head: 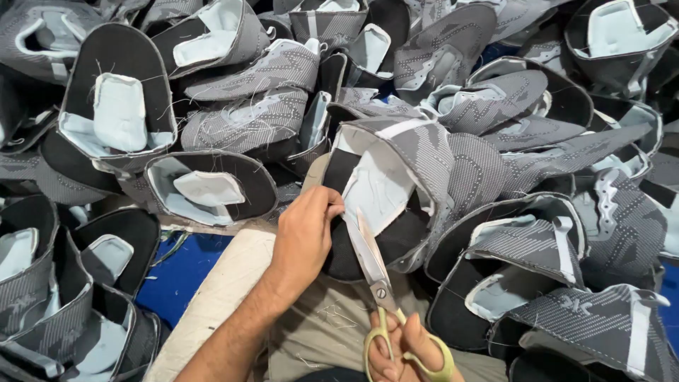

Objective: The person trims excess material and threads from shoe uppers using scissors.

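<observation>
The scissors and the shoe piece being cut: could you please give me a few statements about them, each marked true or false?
1. The right hand holds scissors with yellow handles. True.
2. The left hand rests flat on the blue surface. False: it grips the edge of the grey shoe upper.
3. The scissor blades point up toward the upper's pale lining. True.
4. The surrounding pieces are bright red. False: the piled uppers are grey and black with pale linings.

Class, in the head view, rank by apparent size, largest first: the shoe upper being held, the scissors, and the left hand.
1. Shoe upper, clearly the largest.
2. Scissors and left hand look about alike; the scissors are longer but thinner, so I will not rank them.
</observation>
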